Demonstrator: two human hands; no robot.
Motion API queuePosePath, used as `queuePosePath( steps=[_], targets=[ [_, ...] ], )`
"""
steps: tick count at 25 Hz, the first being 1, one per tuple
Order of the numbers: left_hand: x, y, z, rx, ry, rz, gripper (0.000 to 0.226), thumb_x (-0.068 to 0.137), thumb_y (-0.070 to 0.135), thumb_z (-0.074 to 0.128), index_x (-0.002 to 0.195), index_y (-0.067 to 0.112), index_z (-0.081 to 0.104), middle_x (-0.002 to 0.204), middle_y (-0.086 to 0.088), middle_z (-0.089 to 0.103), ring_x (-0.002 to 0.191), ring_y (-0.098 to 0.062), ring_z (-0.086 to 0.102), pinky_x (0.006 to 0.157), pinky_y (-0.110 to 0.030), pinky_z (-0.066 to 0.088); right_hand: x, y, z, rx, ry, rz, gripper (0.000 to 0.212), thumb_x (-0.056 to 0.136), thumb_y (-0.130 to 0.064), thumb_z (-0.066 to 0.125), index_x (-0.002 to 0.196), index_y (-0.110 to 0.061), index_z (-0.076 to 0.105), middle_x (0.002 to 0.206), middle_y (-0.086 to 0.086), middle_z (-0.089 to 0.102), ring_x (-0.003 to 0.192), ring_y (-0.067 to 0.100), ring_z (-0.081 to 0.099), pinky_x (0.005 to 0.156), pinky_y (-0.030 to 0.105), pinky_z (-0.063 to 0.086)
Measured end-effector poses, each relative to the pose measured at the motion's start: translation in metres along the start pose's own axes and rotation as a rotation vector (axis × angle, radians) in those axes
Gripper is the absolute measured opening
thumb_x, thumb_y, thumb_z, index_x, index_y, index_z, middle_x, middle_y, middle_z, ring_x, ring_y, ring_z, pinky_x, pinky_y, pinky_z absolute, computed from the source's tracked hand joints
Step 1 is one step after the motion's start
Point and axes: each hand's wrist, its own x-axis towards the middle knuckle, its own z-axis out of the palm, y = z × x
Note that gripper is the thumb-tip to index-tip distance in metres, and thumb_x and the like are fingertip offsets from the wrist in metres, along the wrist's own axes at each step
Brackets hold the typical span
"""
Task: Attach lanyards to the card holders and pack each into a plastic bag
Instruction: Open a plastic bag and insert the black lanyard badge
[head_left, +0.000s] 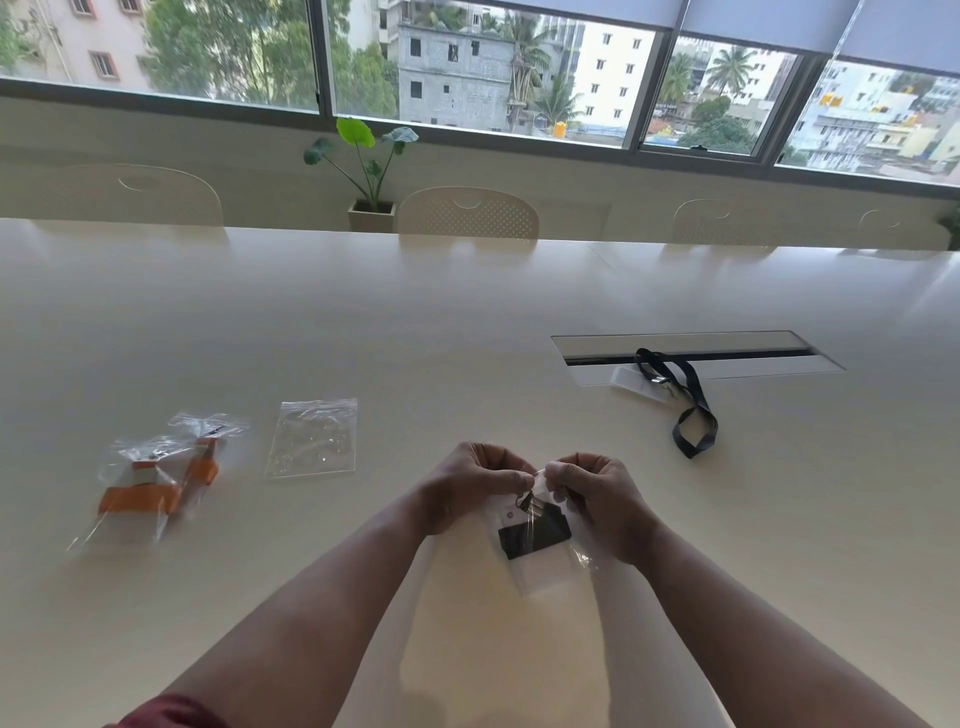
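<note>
Both the left hand (470, 480) and right hand (592, 486) pinch the plastic bag (540, 566) mouth at lower centre; the bag hangs toward the viewer, lanyard (535, 535) inside.

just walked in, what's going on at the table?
A person is packing lanyards with card holders into plastic bags. Both hands, left hand and right hand, pinch the top of a clear bag holding a folded black lanyard. Two bags with orange lanyards lie at left beside an empty bag. Another black lanyard on a card holder waits unbagged at right.
</note>
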Motion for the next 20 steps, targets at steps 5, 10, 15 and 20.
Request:
queuePosePath(
  steps=[5,10,15,20],
  targets=[
    [0.000,0.000,0.000,-0.001,0.007,0.001,0.014,0.088,0.003,0.075,0.100,-0.004,0.076,0.088,-0.017,0.073,0.077,-0.022,0.066,0.072,-0.030,0.057,-0.001,-0.005,0.001,0.002,0.000,0.018,0.016,0.091,-0.006,0.069,0.076,-0.003,0.071,0.064,0.009,0.065,0.052,0.010,0.051,0.051,0.021,0.039],
    [0.000,0.000,0.003,0.000,0.002,-0.004,0.015,0.089,0.001,0.074,0.101,-0.007,0.074,0.082,-0.011,0.073,0.070,-0.016,0.066,0.069,-0.028,0.055,-0.002,-0.005,0.005,-0.005,0.035,-0.015,0.024,0.091,0.000,0.067,0.068,-0.004,0.068,0.059,0.008,0.061,0.048,0.008,0.046,0.047,0.018,0.036],
    [0.000,-0.002,0.001,-0.009,0.003,0.006,0.010,0.087,0.004,0.076,0.097,0.001,0.078,0.083,-0.012,0.074,0.071,-0.017,0.067,0.068,-0.028,0.056,-0.005,-0.009,0.007,-0.055,-0.002,0.016,0.021,0.093,-0.006,0.067,0.072,-0.005,0.068,0.060,0.005,0.060,0.050,0.009,0.046,0.050,0.020,0.037],
    [0.000,-0.002,0.003,-0.004,0.021,-0.006,0.007,0.086,0.004,0.077,0.093,0.006,0.080,0.082,-0.011,0.074,0.071,-0.017,0.067,0.069,-0.029,0.056,-0.007,-0.013,0.010,-0.061,0.001,0.070,0.015,0.092,-0.005,0.067,0.078,0.000,0.066,0.063,0.010,0.058,0.057,0.018,0.044,0.059,0.032,0.034]
  ],
)
